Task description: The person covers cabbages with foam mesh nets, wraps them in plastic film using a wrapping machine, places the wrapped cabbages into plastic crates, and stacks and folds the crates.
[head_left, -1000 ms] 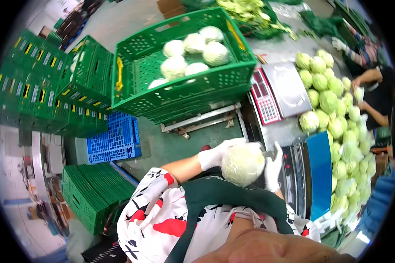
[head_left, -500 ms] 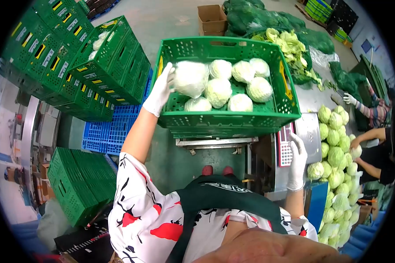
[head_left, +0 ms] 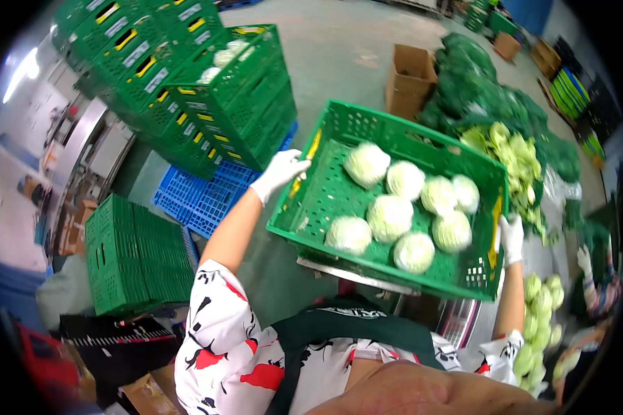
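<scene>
Several wrapped cabbages point(head_left: 390, 217) lie loosely in a green plastic crate point(head_left: 387, 268) in front of me. My left hand point(head_left: 284, 173), in a white glove, is closed around the crate's left end at the yellow handle. At the opposite end, my gloved right hand point(head_left: 511, 240) grips the right side by the other yellow handle, its fingers partly hidden. The crate is turned at an angle, its right end nearer to me. Under its front edge a metal frame point(head_left: 358, 274) and part of a scale keypad point(head_left: 458, 324) show.
Green crates point(head_left: 239, 90) are stacked on a blue pallet point(head_left: 204, 196) to the left, with folded crates point(head_left: 137, 257) nearer me. A cardboard box point(head_left: 410, 81), net sacks point(head_left: 472, 76) and loose leaves point(head_left: 509, 155) are beyond. Bare cabbages point(head_left: 537, 325) and a co-worker's gloved hand point(head_left: 583, 259) are at right.
My left hand has let go of a wrapped cabbage in the crate and taken the left end. My right hand has come up to the right end. The crate has turned and shifted right.
</scene>
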Motion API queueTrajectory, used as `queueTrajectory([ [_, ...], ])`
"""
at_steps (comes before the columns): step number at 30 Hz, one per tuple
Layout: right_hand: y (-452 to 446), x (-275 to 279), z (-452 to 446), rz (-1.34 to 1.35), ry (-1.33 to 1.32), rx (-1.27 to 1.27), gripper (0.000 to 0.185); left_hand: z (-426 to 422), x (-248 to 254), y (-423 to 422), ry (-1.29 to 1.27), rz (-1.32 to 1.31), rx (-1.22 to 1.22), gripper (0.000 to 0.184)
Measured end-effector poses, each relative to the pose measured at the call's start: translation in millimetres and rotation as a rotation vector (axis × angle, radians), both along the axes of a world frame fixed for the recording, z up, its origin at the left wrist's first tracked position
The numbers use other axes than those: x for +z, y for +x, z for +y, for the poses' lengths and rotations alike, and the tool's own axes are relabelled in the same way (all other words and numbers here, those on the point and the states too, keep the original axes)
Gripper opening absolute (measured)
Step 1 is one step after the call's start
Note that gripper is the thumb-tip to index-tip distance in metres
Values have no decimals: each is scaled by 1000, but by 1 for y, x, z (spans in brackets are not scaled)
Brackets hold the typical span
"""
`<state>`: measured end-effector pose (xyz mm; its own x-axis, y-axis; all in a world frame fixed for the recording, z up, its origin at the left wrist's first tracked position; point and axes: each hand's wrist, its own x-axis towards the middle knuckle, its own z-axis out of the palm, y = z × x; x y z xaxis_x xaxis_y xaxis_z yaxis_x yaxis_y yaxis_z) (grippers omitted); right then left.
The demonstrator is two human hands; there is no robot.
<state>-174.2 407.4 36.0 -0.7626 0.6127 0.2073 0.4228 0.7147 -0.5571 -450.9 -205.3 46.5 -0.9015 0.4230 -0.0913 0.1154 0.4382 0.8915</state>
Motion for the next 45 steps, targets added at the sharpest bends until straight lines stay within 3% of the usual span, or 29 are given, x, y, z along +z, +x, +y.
queueTrajectory([
  [1,-1,-9,14,33,11,14,36,3,2,2,29,-25,25,32],
  [3,-9,-34,45,-134,-292,-66,31,5,-4,2,100,-62,56,27],
  [5,-19,-25,15,-33,-501,-200,29,3,-7,-1,145,-88,46,21],
  [11,-14,-1,14,0,-857,-219,29,8,-3,2,308,-106,42,12],
  [14,-11,8,-1,18,-801,-236,28,-7,22,2,414,-109,3,12],
  [21,-74,127,-149,10,-724,-169,29,-145,98,-52,558,-38,-30,10],
  [26,-178,167,-277,-7,-734,-133,28,-276,152,-97,583,35,20,10],
  [34,-398,199,-416,-143,-803,221,25,-442,234,-143,457,112,269,14],
  [37,-487,224,-473,-70,-642,358,33,-480,239,-165,471,190,380,17],
  [41,-604,260,-500,-96,-671,469,28,-511,238,-191,496,268,439,19],
  [45,-760,294,-534,-149,-413,654,31,-522,225,-242,552,381,494,27],
])
